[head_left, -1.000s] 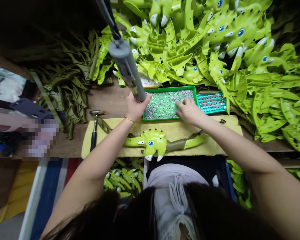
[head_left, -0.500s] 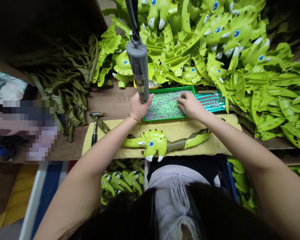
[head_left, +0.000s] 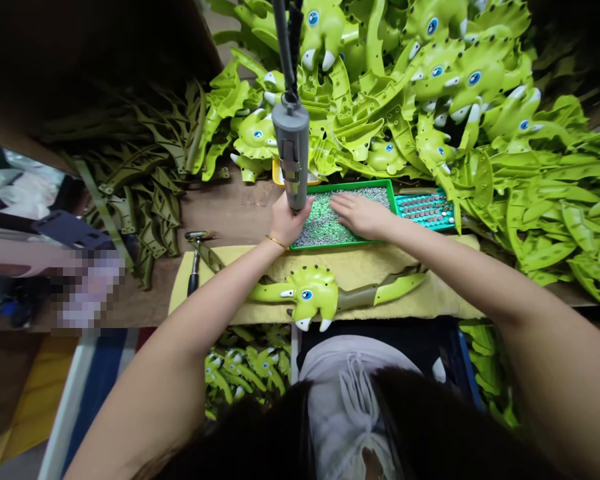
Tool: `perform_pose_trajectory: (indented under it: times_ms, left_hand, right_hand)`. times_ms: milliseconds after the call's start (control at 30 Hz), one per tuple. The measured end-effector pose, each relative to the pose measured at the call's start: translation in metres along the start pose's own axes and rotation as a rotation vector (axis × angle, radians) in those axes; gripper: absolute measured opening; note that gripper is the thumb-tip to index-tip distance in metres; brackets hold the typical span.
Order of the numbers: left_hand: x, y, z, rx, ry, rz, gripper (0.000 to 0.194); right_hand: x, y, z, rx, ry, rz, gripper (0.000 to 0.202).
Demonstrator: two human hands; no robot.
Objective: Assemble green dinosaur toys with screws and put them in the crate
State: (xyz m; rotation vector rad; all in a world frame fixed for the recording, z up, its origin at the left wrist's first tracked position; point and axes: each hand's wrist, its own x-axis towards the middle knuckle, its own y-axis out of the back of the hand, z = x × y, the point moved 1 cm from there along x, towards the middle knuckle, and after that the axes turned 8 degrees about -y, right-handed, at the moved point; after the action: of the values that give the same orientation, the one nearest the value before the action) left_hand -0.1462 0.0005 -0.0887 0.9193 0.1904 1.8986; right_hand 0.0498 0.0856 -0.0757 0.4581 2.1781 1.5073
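Observation:
My left hand [head_left: 286, 219] is closed round the lower end of a grey electric screwdriver [head_left: 291, 137], which hangs upright from a cord over the tray's left end. Fingers stretched out, my right hand [head_left: 359, 213] lies across the small metal screws [head_left: 325, 227] in a green tray [head_left: 393, 199]. On the yellow cloth [head_left: 445, 287] in front of me rests a lime-green toy with a horned dinosaur head [head_left: 314, 292] and an olive-brown grip section [head_left: 356, 298]. Whether any screw is under my right fingers is hidden.
A teal tray [head_left: 427, 212] of small round pieces adjoins the green one. A hammer [head_left: 194, 263] lies left of the cloth. Lime-green toy shells [head_left: 540, 193] are heaped behind and right, olive parts [head_left: 155, 193] at left. Finished-looking toys [head_left: 250, 363] show below the table edge.
My right hand has moved left over the screws, and its fingers have gone from curled to stretched out. My left hand still holds the screwdriver. The whole view has shifted slightly.

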Motion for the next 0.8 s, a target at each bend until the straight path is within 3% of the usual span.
perform_pose_trajectory:
  times_ms: [100,200,333,400,467,567,633,800]
  left_hand:
    - [0.0,-0.001,-0.001,-0.003,0.019,-0.002,0.042]
    - [0.0,-0.001,-0.002,-0.003,0.033,0.002,0.043]
    - [0.0,0.0,-0.003,-0.002,0.008,-0.018,0.043]
    - [-0.001,-0.001,-0.003,-0.008,-0.022,-0.013,0.042]
    - [-0.002,-0.001,-0.004,-0.016,-0.047,0.01,0.04]
    - [-0.001,-0.003,-0.004,-0.049,-0.053,0.034,0.036]
    - [0.0,-0.004,-0.004,-0.074,-0.04,0.033,0.035]
    - [0.001,-0.004,-0.003,-0.078,-0.013,0.005,0.041]
  right_hand:
    - [-0.031,0.006,0.03,0.001,-0.216,-0.04,0.071]
    - [-0.025,0.001,0.021,0.034,-0.326,-0.084,0.086]
    - [0.017,-0.008,-0.019,0.02,-0.023,-0.063,0.076]
    - [0.027,-0.009,-0.024,-0.008,0.106,-0.062,0.072]
    - [0.02,-0.007,-0.012,-0.045,0.111,-0.073,0.072]
    - [-0.004,-0.005,0.019,-0.1,-0.024,-0.054,0.082]
    - [-0.009,-0.005,0.027,-0.108,-0.064,-0.019,0.089]
    - [0.033,-0.014,-0.014,-0.096,0.186,0.021,0.079]
